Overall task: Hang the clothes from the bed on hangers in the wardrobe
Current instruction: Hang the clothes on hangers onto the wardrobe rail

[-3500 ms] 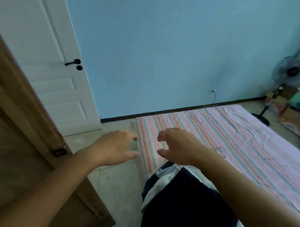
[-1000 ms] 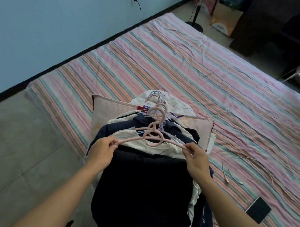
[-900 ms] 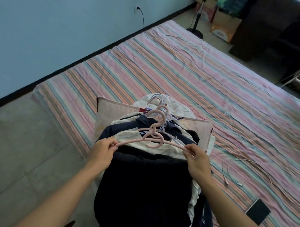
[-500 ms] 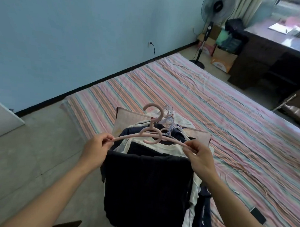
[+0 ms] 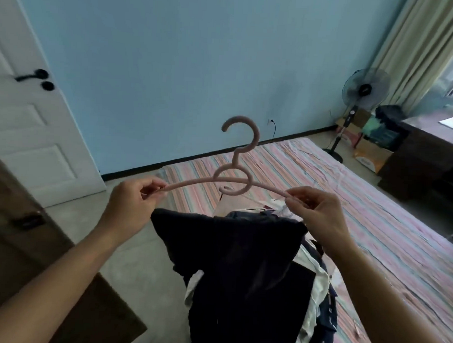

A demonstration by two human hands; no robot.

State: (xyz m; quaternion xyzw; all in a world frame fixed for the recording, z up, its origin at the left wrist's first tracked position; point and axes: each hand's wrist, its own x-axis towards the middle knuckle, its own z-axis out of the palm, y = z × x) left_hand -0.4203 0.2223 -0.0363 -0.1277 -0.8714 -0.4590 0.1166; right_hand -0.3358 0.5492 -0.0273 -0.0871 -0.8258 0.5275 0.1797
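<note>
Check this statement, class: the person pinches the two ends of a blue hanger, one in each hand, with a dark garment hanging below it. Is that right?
Not quite. The hanger is pink, not blue, as the head view shows. The left hand and right hand do pinch its two ends, with the dark garment below.

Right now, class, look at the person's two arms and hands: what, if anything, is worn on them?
Nothing shows. The left hand and right hand are bare: no gloves, rings, watch or bracelets visible. Both forearms are uncovered right to the picture's edge, so no sleeve comes into view.
</note>
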